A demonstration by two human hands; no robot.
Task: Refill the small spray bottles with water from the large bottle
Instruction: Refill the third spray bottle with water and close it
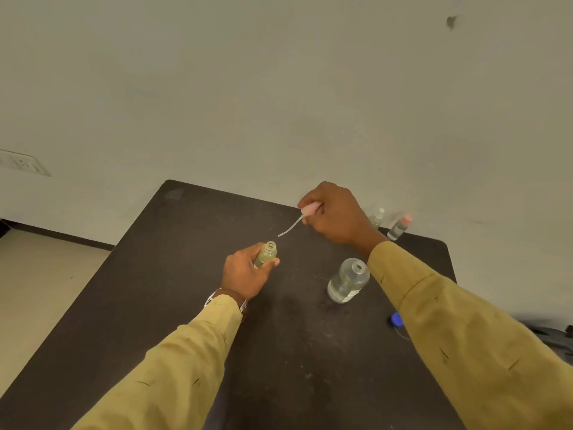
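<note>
Small bottle — clear (uncapped), greenish.

A dark table stands against a pale wall bearing a socket, over beige floor.

The left hand grips an uncapped small spray bottle above the table; the right hand holds its pink spray head, dip tube hanging free.

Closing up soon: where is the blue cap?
In the head view the blue cap lies on the black table, on the right, beside the right sleeve and nearer the camera than the open large bottle.
</note>
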